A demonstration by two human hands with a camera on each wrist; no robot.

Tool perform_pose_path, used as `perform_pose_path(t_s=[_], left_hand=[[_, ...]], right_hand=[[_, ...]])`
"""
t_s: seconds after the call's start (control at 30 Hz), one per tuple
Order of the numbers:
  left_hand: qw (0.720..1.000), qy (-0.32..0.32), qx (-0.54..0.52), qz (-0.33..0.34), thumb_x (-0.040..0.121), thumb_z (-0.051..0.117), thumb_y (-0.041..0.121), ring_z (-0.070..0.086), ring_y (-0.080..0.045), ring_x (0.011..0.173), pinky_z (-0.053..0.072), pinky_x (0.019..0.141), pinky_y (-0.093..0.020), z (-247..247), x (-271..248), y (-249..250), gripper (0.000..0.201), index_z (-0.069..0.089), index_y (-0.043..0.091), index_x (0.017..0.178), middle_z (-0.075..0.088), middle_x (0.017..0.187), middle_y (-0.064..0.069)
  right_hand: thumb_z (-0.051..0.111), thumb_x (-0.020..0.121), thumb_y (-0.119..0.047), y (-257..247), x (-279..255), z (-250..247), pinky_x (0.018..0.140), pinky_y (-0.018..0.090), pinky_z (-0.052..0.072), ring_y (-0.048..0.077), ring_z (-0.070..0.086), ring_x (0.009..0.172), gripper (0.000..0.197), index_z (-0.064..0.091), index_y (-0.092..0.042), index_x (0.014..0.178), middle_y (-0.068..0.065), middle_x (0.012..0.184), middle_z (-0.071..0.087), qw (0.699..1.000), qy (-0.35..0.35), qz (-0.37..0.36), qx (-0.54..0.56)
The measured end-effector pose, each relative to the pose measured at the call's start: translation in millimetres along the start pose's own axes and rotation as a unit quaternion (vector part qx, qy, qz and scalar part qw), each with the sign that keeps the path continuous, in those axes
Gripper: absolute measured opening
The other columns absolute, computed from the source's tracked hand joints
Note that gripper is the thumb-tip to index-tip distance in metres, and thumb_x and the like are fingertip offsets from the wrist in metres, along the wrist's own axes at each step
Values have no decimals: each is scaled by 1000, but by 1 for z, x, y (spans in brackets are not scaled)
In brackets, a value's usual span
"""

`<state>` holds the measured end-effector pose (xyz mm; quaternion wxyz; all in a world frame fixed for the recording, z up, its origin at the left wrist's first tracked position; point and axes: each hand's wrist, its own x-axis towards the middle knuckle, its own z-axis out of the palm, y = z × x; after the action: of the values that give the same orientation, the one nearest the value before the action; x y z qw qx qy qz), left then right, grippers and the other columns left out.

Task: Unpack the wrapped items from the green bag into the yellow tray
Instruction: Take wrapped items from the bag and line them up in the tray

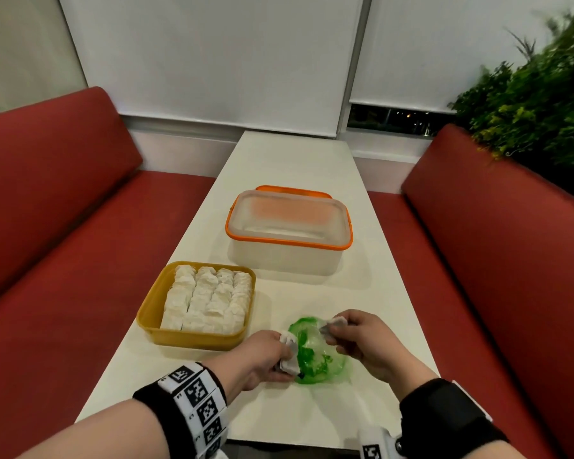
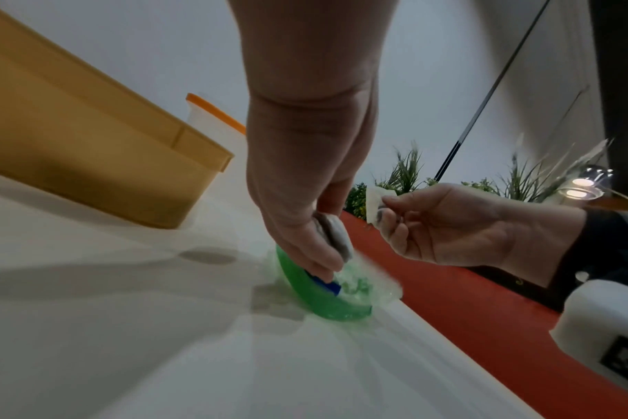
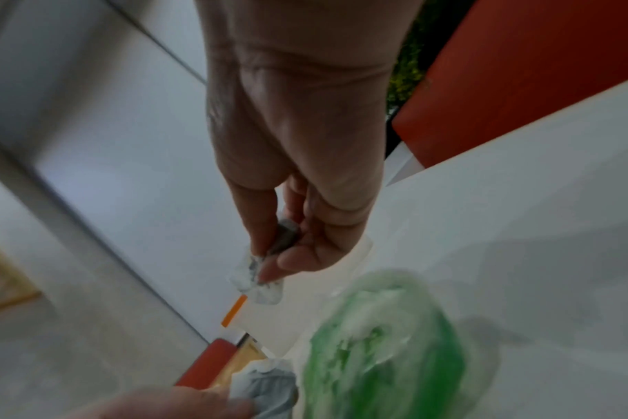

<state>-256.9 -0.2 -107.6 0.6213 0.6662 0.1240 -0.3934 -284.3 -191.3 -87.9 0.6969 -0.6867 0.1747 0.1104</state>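
Note:
The green bag (image 1: 315, 354) lies crumpled on the white table between my hands; it also shows as the green bag (image 2: 316, 300) and, blurred, the green bag (image 3: 380, 348). My left hand (image 1: 272, 356) grips white wrapped items (image 1: 289, 354) at the bag's left edge, seen as a grey-white wrapped item (image 2: 335, 236). My right hand (image 1: 358, 336) pinches another wrapped item (image 1: 335, 325) above the bag's far side, the same wrapped item (image 3: 260, 283). The yellow tray (image 1: 153, 309), to the left, is packed with several white wrapped items (image 1: 209, 301).
A clear tub with an orange rim (image 1: 289, 226) stands farther along the table (image 1: 279, 160). Red bench seats (image 1: 63, 260) run along both sides. Green plants (image 1: 537, 104) rise behind the right bench. The table's near edge is close to my wrists.

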Motion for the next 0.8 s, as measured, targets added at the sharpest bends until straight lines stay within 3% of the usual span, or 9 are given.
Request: perform_pose_path(t_s=[0.1, 0.17, 0.23, 0.3, 0.37, 0.43, 0.6, 0.7, 0.8], left_hand=[[1000, -14, -1, 8, 90, 50, -4, 66, -28, 88, 60, 68, -35, 2, -6, 10, 18, 56, 4, 105, 64, 107, -18], [999, -39, -33, 9, 91, 49, -3, 65, -30, 92, 60, 71, -36, 5, -9, 14, 18, 56, 3, 107, 63, 112, -21], [994, -72, -81, 12, 93, 48, 0, 67, -27, 84, 60, 69, -34, 7, -12, 17, 15, 57, 3, 105, 65, 100, -18], [988, -101, -114, 20, 94, 49, 5, 66, -24, 78, 59, 73, -34, 11, -16, 16, 14, 61, 4, 100, 66, 89, -13], [987, -104, -119, 35, 93, 51, 8, 64, -19, 69, 56, 75, -33, 15, -17, 13, 15, 66, 7, 90, 64, 75, -8], [987, -80, -125, 54, 90, 52, 7, 57, -19, 63, 54, 72, -32, 14, -18, 9, 16, 64, 8, 80, 57, 66, -7], [975, -65, -203, 70, 97, 41, 12, 63, -22, 75, 54, 67, -31, 2, -17, 6, 27, 64, 1, 105, 66, 89, -14], [964, -98, -235, 78, 98, 45, 17, 65, -19, 73, 56, 64, -27, -4, -23, 5, 26, 62, 0, 107, 67, 87, -13], [965, -105, -214, 113, 93, 50, 4, 66, -20, 78, 58, 69, -29, -13, -25, 2, 21, 56, -2, 113, 66, 92, -15]], right_hand=[[62, 85, 2, -6, -6, 4, 51, 20, 43, 13, 62, 59, 7, 59, -4, 84, 9, 75, 69, 999, 12, -24, 38], [66, 80, 4, -7, -9, 10, 53, 20, 42, 10, 59, 58, 10, 61, -4, 77, 3, 66, 65, 991, 73, -105, -40], [70, 75, 2, -5, -13, 20, 57, 16, 41, 3, 54, 58, 13, 63, -8, 70, -4, 63, 62, 960, 137, -191, -152], [69, 73, -3, 5, -16, 33, 59, 12, 39, 5, 55, 67, 11, 63, -12, 71, -6, 68, 61, 916, 169, -264, -252], [63, 73, -12, 19, -18, 43, 62, 12, 39, 8, 53, 71, 3, 61, -14, 72, -8, 73, 58, 884, 152, -306, -319], [51, 73, -23, 27, -21, 50, 62, 17, 41, 9, 52, 71, 13, 61, -14, 72, -6, 74, 57, 858, 125, -333, -371], [49, 74, -21, 29, -27, 62, 70, 13, 40, 7, 52, 77, 23, 69, -13, 84, -1, 82, 61, 817, 69, -390, -418], [49, 80, -29, 29, -27, 68, 77, 12, 39, 9, 55, 84, 30, 70, -15, 96, -3, 90, 59, 826, 57, -370, -422], [45, 81, -36, 23, -32, 72, 79, 7, 37, 0, 54, 91, 35, 71, -18, 95, -12, 92, 58, 878, 43, -325, -348]])
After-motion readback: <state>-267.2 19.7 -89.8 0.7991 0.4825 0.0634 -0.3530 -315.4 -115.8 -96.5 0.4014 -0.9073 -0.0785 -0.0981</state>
